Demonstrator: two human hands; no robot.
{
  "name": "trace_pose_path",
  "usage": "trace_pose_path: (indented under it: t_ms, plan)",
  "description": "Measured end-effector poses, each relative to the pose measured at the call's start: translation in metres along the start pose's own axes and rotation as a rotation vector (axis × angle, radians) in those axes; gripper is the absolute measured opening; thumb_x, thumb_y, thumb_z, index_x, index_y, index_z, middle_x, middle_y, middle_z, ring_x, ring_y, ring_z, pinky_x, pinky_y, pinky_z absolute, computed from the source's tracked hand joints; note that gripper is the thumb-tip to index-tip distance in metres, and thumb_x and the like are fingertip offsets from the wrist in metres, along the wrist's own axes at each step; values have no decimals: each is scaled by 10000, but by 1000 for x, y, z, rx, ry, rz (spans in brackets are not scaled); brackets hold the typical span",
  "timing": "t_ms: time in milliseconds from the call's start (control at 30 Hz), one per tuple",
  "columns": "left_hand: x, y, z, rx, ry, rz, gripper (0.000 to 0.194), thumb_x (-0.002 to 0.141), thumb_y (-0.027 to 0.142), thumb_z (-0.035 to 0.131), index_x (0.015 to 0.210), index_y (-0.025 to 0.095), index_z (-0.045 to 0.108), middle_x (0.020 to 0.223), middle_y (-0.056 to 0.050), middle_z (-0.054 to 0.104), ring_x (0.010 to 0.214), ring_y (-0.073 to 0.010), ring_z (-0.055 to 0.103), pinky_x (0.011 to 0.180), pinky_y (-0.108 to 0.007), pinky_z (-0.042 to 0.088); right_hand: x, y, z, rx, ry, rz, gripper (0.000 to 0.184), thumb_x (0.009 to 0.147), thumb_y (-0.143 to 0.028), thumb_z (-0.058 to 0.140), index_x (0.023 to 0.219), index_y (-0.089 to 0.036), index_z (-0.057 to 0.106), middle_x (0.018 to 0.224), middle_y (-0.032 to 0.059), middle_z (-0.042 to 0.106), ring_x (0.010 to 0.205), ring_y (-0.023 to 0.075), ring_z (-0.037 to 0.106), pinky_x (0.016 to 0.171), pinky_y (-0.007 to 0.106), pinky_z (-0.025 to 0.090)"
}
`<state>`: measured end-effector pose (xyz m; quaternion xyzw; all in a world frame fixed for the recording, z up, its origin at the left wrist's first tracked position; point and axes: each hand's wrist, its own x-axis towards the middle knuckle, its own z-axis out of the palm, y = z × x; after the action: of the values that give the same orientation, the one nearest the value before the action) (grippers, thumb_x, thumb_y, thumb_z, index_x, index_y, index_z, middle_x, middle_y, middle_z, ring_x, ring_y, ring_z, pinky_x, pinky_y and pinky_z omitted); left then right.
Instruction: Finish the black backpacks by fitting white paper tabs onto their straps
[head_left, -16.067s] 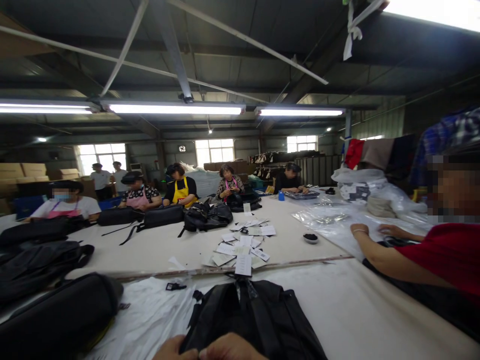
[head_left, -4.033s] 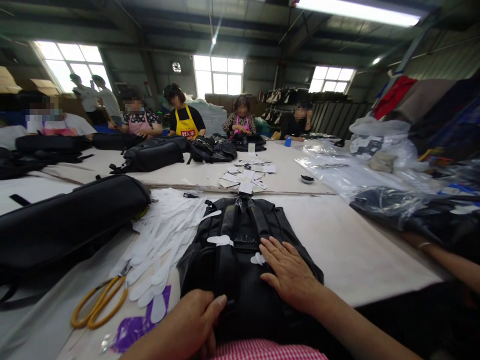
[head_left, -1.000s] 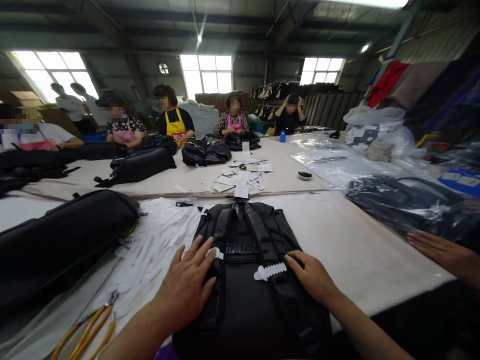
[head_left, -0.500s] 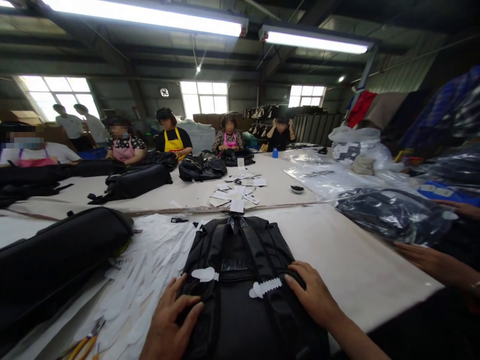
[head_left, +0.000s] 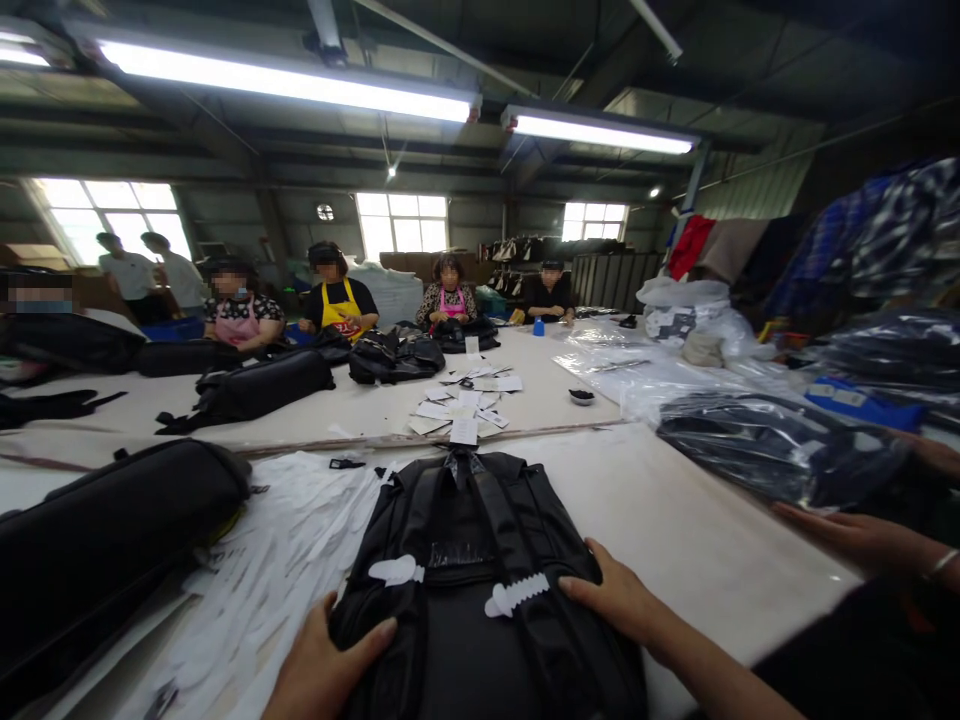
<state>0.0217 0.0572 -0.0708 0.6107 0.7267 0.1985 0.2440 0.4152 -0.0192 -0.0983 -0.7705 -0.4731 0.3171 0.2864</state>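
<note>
A black backpack [head_left: 480,650] lies in front of me with its shoulder straps facing up. My left hand [head_left: 330,655] grips its left side, thumb on top and the other fingers mostly hidden behind the edge. On the opposite side my right hand [head_left: 619,595] holds the bag's edge in the same way. Around the left strap sits a white paper strip [head_left: 396,571]. A second white strip [head_left: 517,595] with a notched edge wraps the right strap. At the bag's top end a white hang tag [head_left: 463,431] rests on the table.
White strips [head_left: 277,560] lie spread left of the bag, beside another black bag [head_left: 127,560]. Beyond are loose tags [head_left: 442,408] and a small bowl [head_left: 581,397]. On the right, a co-worker's hand [head_left: 847,530] touches a plastic-wrapped bag [head_left: 780,445]. Several people sit across the table.
My left hand has slid from the left strap down to the bag's left edge, leaving the left strip uncovered. My right hand stays at the right side. The view has tilted upward.
</note>
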Motion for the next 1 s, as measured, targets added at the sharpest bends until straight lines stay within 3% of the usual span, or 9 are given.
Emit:
trace_pose_path:
  t_ms: [67, 200, 333, 467, 600, 733, 800, 1000]
  plan:
    - [7, -4, 0, 5, -38, -11, 911, 550, 709, 607, 1203, 83, 508, 1193, -223, 631, 1123, -402, 596, 1003, -511, 457, 1, 1, 0, -6, 2, -1, 983, 662, -609, 680, 1414, -56, 374, 1370, 220, 515, 1258, 329, 506, 1063, 420, 379]
    - [21, -12, 0, -60, -41, 16, 757, 510, 667, 670, 1065, 155, 621, 1018, -157, 717, 1020, -429, 644, 941, -571, 494, 2, 0, -2, 51, -27, -58, 791, 664, -582, 692, 1287, -126, 523, 1223, 154, 641, 1129, 309, 603, 974, 404, 454]
    - [30, -18, 3, -157, -57, 60, 710, 499, 624, 706, 1029, 156, 647, 963, -141, 733, 999, -417, 658, 933, -558, 513, -1, 0, -3, 131, -46, -88, 735, 666, -568, 695, 1255, -153, 552, 1160, 119, 678, 1080, 302, 626, 943, 411, 471]
    - [34, -23, 7, -161, -43, 102, 860, 508, 635, 704, 1187, 123, 580, 1094, -153, 702, 1089, -387, 625, 996, -493, 489, -5, 4, 1, 205, -24, -124, 763, 685, -538, 688, 1312, -150, 493, 1217, 115, 650, 1129, 285, 604, 983, 381, 457]
    - [33, -22, 6, -163, -58, 88, 1070, 498, 655, 716, 1343, 59, 441, 1232, -185, 635, 1202, -381, 548, 1062, -476, 430, -8, 7, 4, 195, 85, -152, 816, 694, -502, 689, 1377, -148, 418, 1295, 115, 600, 1204, 285, 553, 1043, 373, 420]
    - [27, -14, 2, -343, -222, 31, 1050, 538, 604, 742, 1380, 93, 380, 1213, -152, 656, 1130, -324, 614, 991, -400, 507, -13, 4, 2, 148, 162, -183, 809, 701, -475, 676, 1393, -146, 414, 1348, 124, 557, 1250, 288, 515, 1078, 396, 387]
    - [22, -11, 0, -399, -245, 54, 986, 574, 580, 736, 1373, 122, 384, 1216, -134, 656, 1114, -309, 626, 982, -387, 514, -16, 0, 0, 132, 172, -202, 797, 712, -461, 665, 1398, -146, 410, 1363, 126, 544, 1261, 282, 505, 1080, 392, 387]
    - [11, -7, -10, -224, -55, 196, 1000, 594, 601, 718, 1420, 197, 324, 1357, -109, 552, 1284, -331, 480, 1115, -469, 366, -28, -4, -3, 130, 204, -238, 737, 741, -409, 642, 1414, -222, 407, 1387, 86, 533, 1289, 269, 486, 1102, 390, 374]
